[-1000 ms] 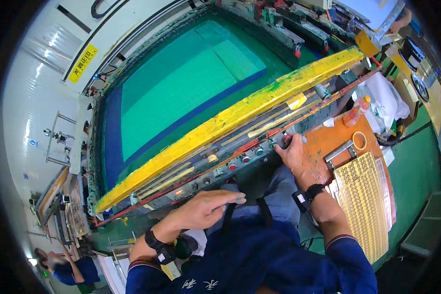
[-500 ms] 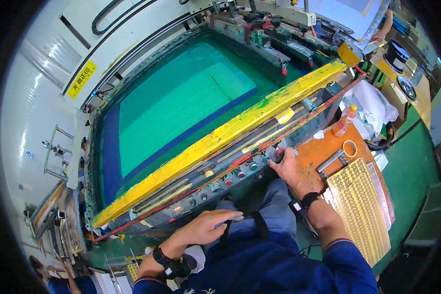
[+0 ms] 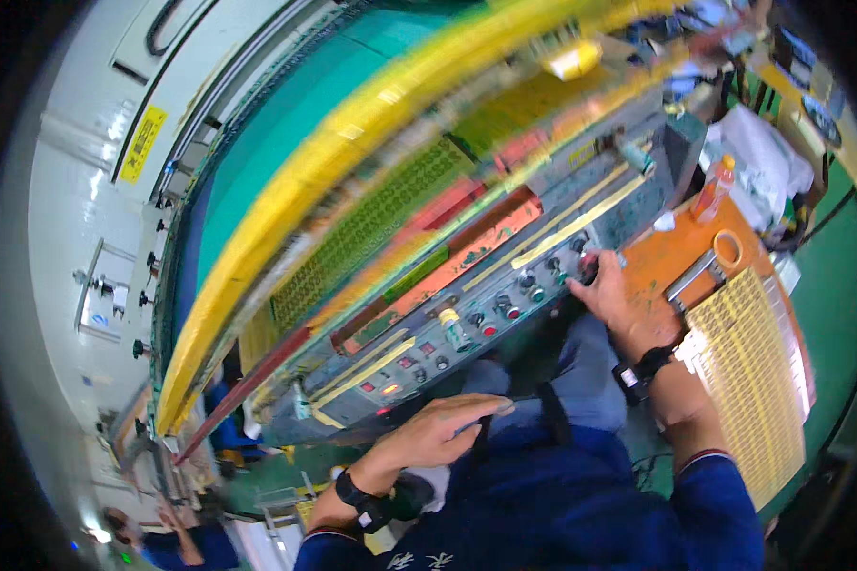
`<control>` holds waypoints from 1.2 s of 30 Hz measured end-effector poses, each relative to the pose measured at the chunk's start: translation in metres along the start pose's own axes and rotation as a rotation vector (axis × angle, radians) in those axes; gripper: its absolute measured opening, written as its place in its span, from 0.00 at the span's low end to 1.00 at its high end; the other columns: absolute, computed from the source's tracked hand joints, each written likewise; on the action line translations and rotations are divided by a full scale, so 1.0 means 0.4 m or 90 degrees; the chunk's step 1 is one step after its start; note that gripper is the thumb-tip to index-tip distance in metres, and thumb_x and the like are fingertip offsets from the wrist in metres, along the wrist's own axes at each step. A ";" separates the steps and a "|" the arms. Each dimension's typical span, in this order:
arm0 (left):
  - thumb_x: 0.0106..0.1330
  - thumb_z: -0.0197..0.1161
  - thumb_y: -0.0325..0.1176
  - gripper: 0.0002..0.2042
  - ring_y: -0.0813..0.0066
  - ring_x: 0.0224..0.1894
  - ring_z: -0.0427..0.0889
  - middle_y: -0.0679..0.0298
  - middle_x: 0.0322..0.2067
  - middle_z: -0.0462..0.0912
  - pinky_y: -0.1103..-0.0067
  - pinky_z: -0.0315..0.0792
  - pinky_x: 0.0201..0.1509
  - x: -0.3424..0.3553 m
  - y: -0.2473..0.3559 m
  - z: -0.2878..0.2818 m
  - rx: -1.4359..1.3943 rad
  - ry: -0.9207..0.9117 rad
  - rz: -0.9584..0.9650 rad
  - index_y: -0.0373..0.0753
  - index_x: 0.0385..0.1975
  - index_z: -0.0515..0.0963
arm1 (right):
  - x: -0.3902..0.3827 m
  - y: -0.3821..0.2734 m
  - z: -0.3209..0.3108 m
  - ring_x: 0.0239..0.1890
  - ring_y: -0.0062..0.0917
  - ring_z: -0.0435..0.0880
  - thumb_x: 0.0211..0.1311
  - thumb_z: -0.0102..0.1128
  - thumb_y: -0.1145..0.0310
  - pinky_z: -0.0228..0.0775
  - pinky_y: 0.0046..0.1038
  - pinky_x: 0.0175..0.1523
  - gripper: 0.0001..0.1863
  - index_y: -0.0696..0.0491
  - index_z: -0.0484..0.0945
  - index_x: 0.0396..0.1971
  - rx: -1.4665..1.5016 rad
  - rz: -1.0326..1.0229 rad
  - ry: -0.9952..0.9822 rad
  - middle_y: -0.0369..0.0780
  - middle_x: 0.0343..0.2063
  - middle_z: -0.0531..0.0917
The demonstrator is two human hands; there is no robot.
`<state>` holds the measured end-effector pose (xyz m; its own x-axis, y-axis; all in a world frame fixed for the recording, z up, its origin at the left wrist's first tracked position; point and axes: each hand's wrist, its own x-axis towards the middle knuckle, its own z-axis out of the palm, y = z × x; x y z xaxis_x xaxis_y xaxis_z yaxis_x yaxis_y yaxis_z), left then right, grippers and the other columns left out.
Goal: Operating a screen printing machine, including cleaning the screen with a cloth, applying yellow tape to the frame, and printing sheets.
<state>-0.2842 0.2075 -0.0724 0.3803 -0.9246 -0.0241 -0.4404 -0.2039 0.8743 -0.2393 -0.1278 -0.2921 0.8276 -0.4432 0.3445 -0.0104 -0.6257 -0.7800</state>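
Observation:
A silk-screen printing press fills the middle, its yellow-edged screen frame [image 3: 371,119] raised and smeared by motion, with green mesh [image 3: 300,124] behind. Below the frame shows a yellow-green patterned sheet [image 3: 371,228] on the press bed. My right hand [image 3: 611,300] is at the right end of the control panel [image 3: 419,333], thumb and fingers around a dark red knob [image 3: 589,267]. Over my lap, just in front of the panel, my left hand [image 3: 443,428] hovers with fingers stretched out, holding nothing I can make out. Both wrists wear dark bands with small devices.
On the right, an orange table [image 3: 662,262] carries a bottle of orange drink [image 3: 712,190], a tape roll [image 3: 727,249], a metal-edged tool [image 3: 692,278] and a gold patterned sheet [image 3: 747,381]. White plastic bags [image 3: 757,157] lie beyond. Another person [image 3: 186,542] is at lower left.
The screen frame has risen, uncovering the patterned sheet and an orange-red trough beneath it. My view has shifted, so the panel sits higher. My right hand stays at the knob.

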 end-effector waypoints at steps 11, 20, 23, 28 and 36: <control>0.63 0.56 0.21 0.18 0.55 0.55 0.78 0.51 0.52 0.80 0.69 0.68 0.62 0.042 -0.024 -0.138 0.014 0.053 -0.079 0.30 0.55 0.74 | -0.017 -0.011 -0.005 0.44 0.42 0.74 0.39 0.74 0.68 0.69 0.37 0.51 0.32 0.56 0.69 0.47 -0.016 0.006 0.021 0.46 0.39 0.72; 0.65 0.62 0.27 0.25 0.51 0.64 0.69 0.45 0.60 0.70 0.60 0.66 0.66 0.220 0.001 -0.460 0.007 0.355 0.089 0.29 0.62 0.66 | 0.001 -0.036 -0.014 0.44 0.42 0.74 0.38 0.74 0.70 0.68 0.38 0.50 0.32 0.55 0.68 0.46 0.031 0.039 0.005 0.45 0.39 0.71; 0.67 0.59 0.26 0.24 0.52 0.66 0.67 0.45 0.62 0.69 0.61 0.63 0.68 0.341 0.041 -0.585 0.125 0.422 0.178 0.26 0.62 0.64 | -0.004 -0.017 -0.009 0.45 0.43 0.73 0.37 0.74 0.70 0.68 0.38 0.51 0.33 0.55 0.68 0.46 0.049 0.040 0.010 0.46 0.41 0.71; 0.68 0.53 0.26 0.22 0.59 0.64 0.70 0.49 0.61 0.71 0.67 0.64 0.68 0.588 0.125 -0.726 0.265 0.574 0.280 0.27 0.61 0.66 | 0.004 -0.006 -0.022 0.47 0.45 0.72 0.35 0.74 0.70 0.67 0.38 0.53 0.35 0.56 0.67 0.48 0.055 0.041 -0.025 0.48 0.43 0.70; 0.66 0.51 0.22 0.17 0.62 0.62 0.71 0.51 0.58 0.73 0.68 0.66 0.64 0.600 0.065 -0.686 0.505 0.662 0.306 0.26 0.55 0.72 | 0.011 0.000 -0.037 0.49 0.47 0.73 0.34 0.76 0.70 0.68 0.38 0.54 0.36 0.56 0.68 0.48 0.068 0.068 -0.049 0.49 0.45 0.71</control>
<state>0.0187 0.0688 0.0777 0.3315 -0.3655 0.8698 -0.9036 -0.3881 0.1813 -0.2441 -0.1392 -0.2827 0.8656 -0.4503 0.2193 -0.0440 -0.5046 -0.8622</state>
